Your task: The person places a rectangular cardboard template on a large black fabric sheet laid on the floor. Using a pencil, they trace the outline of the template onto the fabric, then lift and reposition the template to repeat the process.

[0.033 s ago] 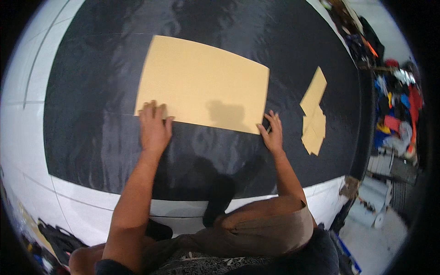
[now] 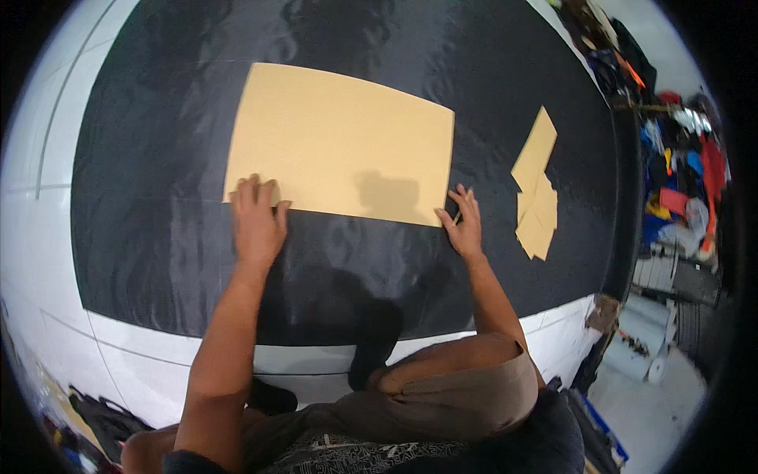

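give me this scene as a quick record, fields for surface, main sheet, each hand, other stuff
surface: black cloth spread over a white table
main sheet: large tan card sheet lying flat on the cloth
left hand: flat, fingers on the sheet's near left corner
right hand: at the sheet's near right corner, holding a thin pencil-like tool
other: smaller tan pieces to the right; clutter of coloured items at far right

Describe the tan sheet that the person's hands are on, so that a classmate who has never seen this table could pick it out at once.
Start from the black cloth spread over the white table. Near its middle lies a large tan rectangular sheet, with the left hand flat on its near left corner and the right hand at its near right corner. Unlike the smaller, irregular tan pieces to its right, it is one broad, whole rectangle.
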A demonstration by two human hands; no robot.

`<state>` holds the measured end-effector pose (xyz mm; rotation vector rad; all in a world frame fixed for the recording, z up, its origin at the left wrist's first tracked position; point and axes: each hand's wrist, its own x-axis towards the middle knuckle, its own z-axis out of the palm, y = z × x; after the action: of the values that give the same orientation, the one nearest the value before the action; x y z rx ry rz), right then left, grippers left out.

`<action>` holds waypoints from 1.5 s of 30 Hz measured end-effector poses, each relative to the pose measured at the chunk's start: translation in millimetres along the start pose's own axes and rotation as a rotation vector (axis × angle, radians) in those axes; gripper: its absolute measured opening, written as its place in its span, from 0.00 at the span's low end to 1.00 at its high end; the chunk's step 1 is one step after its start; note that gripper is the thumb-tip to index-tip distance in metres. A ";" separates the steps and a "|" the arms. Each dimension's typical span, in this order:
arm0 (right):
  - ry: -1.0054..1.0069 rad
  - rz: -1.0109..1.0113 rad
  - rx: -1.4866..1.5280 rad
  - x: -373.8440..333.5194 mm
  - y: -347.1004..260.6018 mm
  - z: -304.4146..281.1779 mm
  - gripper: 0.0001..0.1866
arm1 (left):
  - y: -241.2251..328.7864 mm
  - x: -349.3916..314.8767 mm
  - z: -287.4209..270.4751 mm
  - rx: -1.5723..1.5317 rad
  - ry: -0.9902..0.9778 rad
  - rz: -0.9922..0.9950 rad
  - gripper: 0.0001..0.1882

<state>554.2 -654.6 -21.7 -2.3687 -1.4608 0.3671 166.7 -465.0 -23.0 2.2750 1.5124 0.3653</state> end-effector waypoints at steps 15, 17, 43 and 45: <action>0.245 0.224 0.295 -4.5 21.1 -14.7 0.21 | 34.4 51.5 -20.6 0.143 -0.478 -0.147 0.48; 0.356 0.312 0.300 27.0 8.8 -26.6 0.20 | 42.1 53.0 -20.9 0.141 -0.502 -0.166 0.47; -0.153 -0.240 0.636 275.0 -310.4 123.5 0.14 | 52.1 60.4 -37.2 0.184 -0.575 -0.251 0.42; -0.126 -0.268 0.626 275.8 -306.7 125.8 0.13 | 54.2 61.8 -37.9 0.190 -0.577 -0.236 0.42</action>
<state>378.3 -260.8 -22.8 -1.6622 -1.4251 0.7804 219.4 -420.3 35.5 2.0432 1.5120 -0.4812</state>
